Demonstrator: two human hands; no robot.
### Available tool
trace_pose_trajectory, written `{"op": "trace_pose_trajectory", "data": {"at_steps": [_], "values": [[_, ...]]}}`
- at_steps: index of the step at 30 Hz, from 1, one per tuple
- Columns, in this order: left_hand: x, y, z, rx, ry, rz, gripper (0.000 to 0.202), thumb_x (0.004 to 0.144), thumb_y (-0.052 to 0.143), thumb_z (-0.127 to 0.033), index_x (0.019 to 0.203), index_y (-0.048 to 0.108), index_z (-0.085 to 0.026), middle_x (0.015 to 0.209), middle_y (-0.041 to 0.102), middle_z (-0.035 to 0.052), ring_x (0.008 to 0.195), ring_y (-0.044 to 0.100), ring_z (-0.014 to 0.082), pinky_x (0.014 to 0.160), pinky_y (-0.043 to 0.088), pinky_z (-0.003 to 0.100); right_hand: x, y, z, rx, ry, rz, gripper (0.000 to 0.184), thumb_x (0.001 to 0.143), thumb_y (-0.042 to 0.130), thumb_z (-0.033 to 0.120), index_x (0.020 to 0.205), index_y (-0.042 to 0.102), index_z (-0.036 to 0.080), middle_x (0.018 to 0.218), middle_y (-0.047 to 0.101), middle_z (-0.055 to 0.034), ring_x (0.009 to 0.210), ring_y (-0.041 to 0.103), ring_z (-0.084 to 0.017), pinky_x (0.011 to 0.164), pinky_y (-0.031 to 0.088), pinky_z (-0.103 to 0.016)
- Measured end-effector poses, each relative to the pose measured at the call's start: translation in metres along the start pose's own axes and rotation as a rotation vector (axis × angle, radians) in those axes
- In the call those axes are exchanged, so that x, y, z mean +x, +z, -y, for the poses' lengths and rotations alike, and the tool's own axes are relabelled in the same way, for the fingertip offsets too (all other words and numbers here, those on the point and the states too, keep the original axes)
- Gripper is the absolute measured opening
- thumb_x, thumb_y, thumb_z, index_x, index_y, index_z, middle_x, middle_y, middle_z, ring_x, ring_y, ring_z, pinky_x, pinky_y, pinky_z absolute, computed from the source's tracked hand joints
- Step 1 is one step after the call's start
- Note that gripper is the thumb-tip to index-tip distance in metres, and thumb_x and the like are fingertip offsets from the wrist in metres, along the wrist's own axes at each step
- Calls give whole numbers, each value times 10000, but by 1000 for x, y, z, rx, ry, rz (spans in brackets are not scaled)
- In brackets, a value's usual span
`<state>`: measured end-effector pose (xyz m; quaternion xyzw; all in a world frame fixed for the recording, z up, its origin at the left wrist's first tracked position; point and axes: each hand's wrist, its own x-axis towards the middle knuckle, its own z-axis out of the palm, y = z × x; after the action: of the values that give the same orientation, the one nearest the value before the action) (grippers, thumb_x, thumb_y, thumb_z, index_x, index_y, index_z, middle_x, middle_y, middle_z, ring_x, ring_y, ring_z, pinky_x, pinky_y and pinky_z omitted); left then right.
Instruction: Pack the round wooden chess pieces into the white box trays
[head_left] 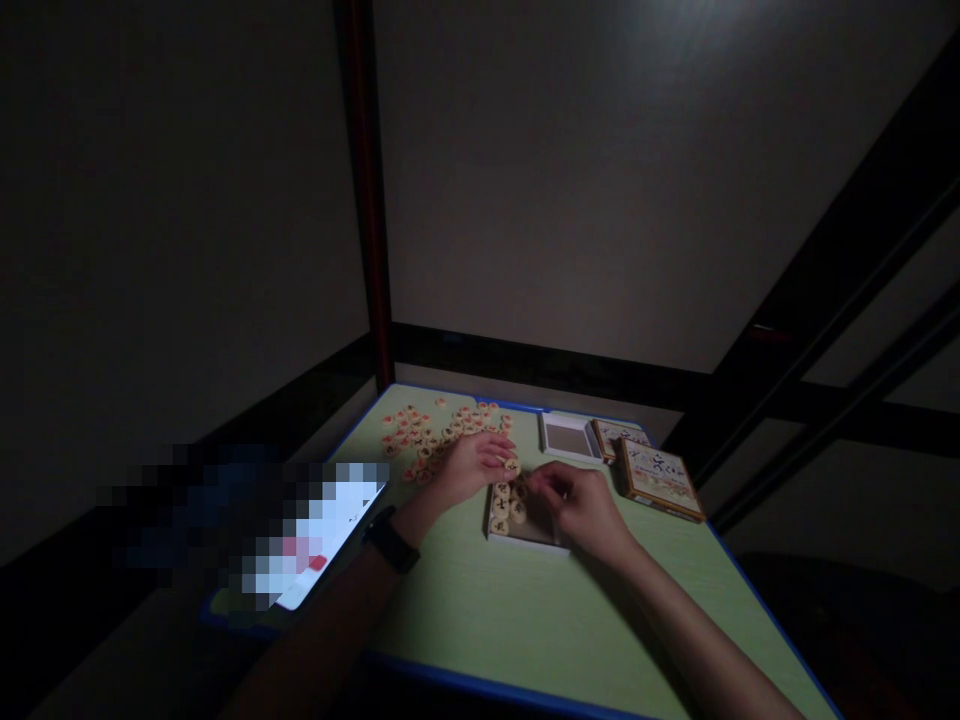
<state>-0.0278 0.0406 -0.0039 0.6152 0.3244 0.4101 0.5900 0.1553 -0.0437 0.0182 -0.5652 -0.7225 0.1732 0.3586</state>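
Over one tray [525,543] | left hand [472,465] grip pinches one disc [512,466] | right hand [581,505] grip unclear | maybe six inside

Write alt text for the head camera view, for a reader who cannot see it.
In dim light, the left hand and right hand meet over a shallow white box partly filled with round game pieces on a green table. Loose pieces lie scattered beyond the left hand.
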Motion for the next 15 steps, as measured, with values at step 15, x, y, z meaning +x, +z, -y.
{"op": "trace_pose_trajectory", "data": {"at_steps": [15], "values": [[-13,-4,-13,68,-50,353,451,563,816,-183,968,619,-151,849,655,22,760,618,141,680,480,257,1,-16,3,-24,-185,324,124,875,598,190,938,702,168,778,662,-12,708,581,-148,654,415,-228]]}}
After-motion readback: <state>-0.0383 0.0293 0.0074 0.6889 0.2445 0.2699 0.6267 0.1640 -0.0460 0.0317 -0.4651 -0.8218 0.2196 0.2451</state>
